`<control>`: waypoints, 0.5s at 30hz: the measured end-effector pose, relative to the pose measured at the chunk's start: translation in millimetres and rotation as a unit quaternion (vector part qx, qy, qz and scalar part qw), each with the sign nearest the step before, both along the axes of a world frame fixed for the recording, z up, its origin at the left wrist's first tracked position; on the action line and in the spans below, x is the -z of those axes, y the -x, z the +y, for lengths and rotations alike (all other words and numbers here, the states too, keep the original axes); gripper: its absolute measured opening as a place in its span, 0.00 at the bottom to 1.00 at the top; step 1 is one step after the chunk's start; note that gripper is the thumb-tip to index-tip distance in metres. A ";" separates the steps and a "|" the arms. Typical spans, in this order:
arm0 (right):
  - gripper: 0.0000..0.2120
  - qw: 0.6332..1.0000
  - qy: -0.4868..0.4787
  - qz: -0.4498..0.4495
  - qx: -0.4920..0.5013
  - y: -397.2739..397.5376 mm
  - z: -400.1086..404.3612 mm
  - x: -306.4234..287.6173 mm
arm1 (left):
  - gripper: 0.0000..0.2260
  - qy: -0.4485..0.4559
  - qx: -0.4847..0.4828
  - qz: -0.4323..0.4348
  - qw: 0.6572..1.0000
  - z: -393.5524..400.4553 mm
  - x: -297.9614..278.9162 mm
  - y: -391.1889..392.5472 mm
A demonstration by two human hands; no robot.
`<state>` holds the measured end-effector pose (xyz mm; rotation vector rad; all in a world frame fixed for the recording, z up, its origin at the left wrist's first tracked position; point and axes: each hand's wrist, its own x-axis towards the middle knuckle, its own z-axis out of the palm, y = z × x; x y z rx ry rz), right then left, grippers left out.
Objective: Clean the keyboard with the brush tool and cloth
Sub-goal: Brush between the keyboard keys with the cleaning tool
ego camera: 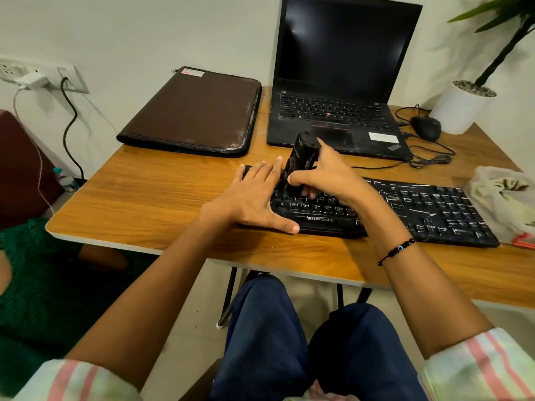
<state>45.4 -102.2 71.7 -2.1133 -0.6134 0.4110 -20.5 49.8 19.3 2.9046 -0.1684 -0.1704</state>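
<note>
- Black, blocky plastic brush tool [301, 160] stands tilted on the left keys of the black plastic keyboard [434, 209], gripped by the right hand [327, 175].
- Left hand [254, 195], just left of that grip, lies flat, fingers straight, on the keyboard's end.
- Crumpled white cloth [503, 195] lies well right of the grip, on the wooden table [139, 204].

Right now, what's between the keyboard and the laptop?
Head view: the right hand gripping the upright brush tool, bare table, and a mouse cable between keyboard and laptop.
</note>
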 end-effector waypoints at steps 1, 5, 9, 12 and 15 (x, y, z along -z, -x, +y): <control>0.20 1.000 0.009 0.008 -0.011 -0.5 -0.5 -3.6 | 0.61 0.000 0.000 -0.002 1.000 0.2 0.8 0.5; 0.20 0.999 -0.033 0.014 -0.004 -2.2 -3.2 -13.1 | 0.62 0.018 -0.008 -0.019 1.000 1.2 6.4 3.4; 0.20 0.999 -0.008 0.017 -0.031 6.4 -4.3 -6.2 | 0.58 0.065 -0.014 -0.048 0.997 0.7 9.2 12.5; 0.24 0.996 0.020 -0.081 0.029 4.2 2.9 -3.7 | 0.57 0.118 -0.018 -0.060 0.991 2.5 8.3 19.7; 0.24 0.989 -0.022 -0.128 0.071 0.7 8.7 -4.4 | 0.56 0.152 -0.032 -0.071 0.985 3.3 9.9 24.9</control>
